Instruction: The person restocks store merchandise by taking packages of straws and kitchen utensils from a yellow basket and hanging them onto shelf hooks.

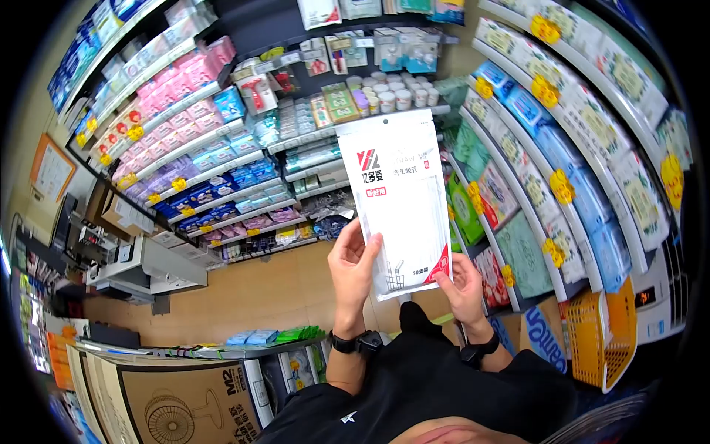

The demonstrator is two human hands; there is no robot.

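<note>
A white and clear pack of drinking straws (399, 214) is held upright in front of me, its printed face toward the camera. It carries a red and black logo at the top and a red corner at the lower right. My left hand (353, 263) grips its left edge, thumb on the front and fingers behind. At the lower right corner, my right hand (462, 288) pinches the pack with its thumb over the front. The fingers behind the pack are partly hidden. Each wrist wears a black band.
Shelves of pink and blue packs (181, 118) stand at the left. Ahead are white-lidded tubs (396, 96) and hanging packets (399, 48). Tissue packs (592, 192) fill the right shelves, above a yellow basket (617, 340). A fan box (185, 399) sits at lower left, beside tan floor (259, 303).
</note>
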